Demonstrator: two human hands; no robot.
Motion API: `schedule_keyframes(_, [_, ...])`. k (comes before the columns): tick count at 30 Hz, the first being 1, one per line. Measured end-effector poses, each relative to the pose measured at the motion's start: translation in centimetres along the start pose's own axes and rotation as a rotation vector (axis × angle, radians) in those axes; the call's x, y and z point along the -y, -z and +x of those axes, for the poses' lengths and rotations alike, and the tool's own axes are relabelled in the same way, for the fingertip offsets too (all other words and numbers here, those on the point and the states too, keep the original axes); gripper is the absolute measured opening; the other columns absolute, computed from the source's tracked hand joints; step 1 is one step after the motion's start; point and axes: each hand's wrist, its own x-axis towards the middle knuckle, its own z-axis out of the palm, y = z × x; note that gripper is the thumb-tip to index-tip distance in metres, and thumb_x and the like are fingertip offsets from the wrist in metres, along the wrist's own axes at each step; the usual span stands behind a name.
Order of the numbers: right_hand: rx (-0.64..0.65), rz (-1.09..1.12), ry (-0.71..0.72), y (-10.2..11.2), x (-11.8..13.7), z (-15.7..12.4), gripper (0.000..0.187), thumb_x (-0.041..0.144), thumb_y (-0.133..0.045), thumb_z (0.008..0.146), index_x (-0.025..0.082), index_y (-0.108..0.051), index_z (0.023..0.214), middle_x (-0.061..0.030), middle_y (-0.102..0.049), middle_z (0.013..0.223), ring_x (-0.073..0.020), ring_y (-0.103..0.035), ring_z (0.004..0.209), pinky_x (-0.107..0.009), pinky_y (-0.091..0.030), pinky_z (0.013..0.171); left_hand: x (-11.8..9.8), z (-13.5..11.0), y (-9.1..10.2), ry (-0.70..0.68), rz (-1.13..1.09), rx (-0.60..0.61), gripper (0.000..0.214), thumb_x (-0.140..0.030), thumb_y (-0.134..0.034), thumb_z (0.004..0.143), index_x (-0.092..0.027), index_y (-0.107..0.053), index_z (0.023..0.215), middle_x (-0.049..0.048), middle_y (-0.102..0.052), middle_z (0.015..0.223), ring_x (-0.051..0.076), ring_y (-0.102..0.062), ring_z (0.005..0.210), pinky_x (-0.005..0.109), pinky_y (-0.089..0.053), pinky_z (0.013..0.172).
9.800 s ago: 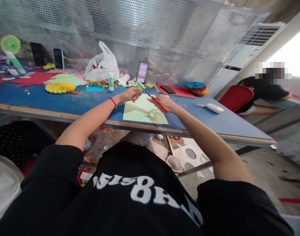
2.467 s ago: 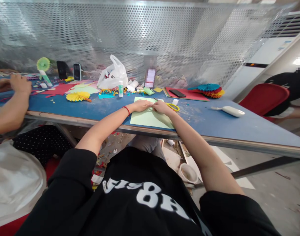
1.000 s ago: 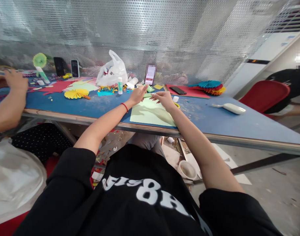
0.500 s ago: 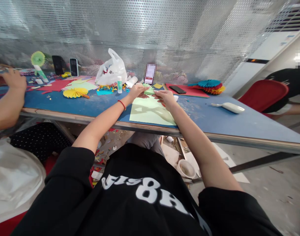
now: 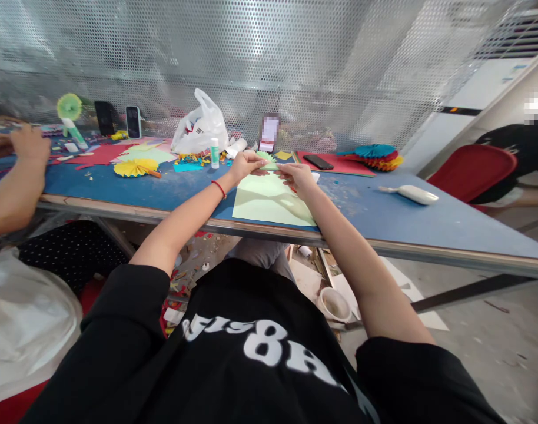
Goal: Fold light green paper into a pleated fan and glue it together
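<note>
Perforated metal screening [image 5: 339, 70] rises behind a long blue table [image 5: 185, 191] in the head view. Toward the back stands a white plastic bag [image 5: 202, 129] with its handles up; something red shows through its side, but its contents cannot be made out. Under the table sits a pale tub [image 5: 335, 304], and what lies inside it is unclear.

Between the two hands, just above a pale green sheet [image 5: 269, 203], is a narrow strip of light green paper [image 5: 270, 166]. It looks flat and runs sideways. The left hand [image 5: 246, 166] pinches one end between thumb and fingers, and the right hand [image 5: 299, 176] pinches the other.

Just behind the strip, a fringed green paper piece [image 5: 265, 156] is partly covered by the left fingers. A bit of orange shows beneath the right hand, too hidden to identify. The upright phone [image 5: 269, 134] has a blurred screen. At the left edge, a co-worker's hands [image 5: 28, 141] are partly cut off.
</note>
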Motion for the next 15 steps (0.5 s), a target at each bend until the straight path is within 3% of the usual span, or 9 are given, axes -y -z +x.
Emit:
schedule_keyframes(7, [0.118, -0.042, 0.132, -0.05, -0.24, -0.19, 0.043, 0.046, -0.096, 0.066, 0.022, -0.070, 0.091, -0.0013, -0.077, 0.075, -0.0122, -0.067, 0.061, -0.020, -0.047, 0.051, 0.03, 0.06, -0.01, -0.031, 0.053, 0.106, 0.038, -0.035, -0.098, 0.078, -0.008, -0.079, 0.097, 0.0098, -0.083, 0.085, 0.021, -0.082, 0.073, 0.036, -0.070, 0.083])
schedule_keyframes(12, [0.132, -0.063, 0.204, -0.17, -0.38, 0.04, 0.053, 0.049, -0.098, 0.061, 0.025, -0.060, 0.090, 0.0047, -0.070, 0.065, -0.0132, -0.065, 0.058, -0.022, -0.048, 0.051, -0.03, -0.03, -0.10, -0.062, 0.080, 0.158, 0.038, -0.034, -0.100, 0.076, -0.010, -0.074, 0.092, 0.0012, -0.075, 0.067, 0.018, -0.080, 0.067, 0.032, -0.070, 0.077])
schedule_keyframes(15, [0.113, -0.083, 0.221, -0.13, -0.38, 0.10, 0.058, 0.051, -0.099, 0.058, 0.027, -0.054, 0.086, 0.0069, -0.066, 0.061, -0.0129, -0.063, 0.056, -0.023, -0.049, 0.053, 0.08, 0.04, -0.23, -0.067, 0.097, 0.174, 0.036, -0.031, -0.098, 0.078, -0.011, -0.072, 0.093, 0.0006, -0.074, 0.067, 0.017, -0.079, 0.066, 0.030, -0.069, 0.074])
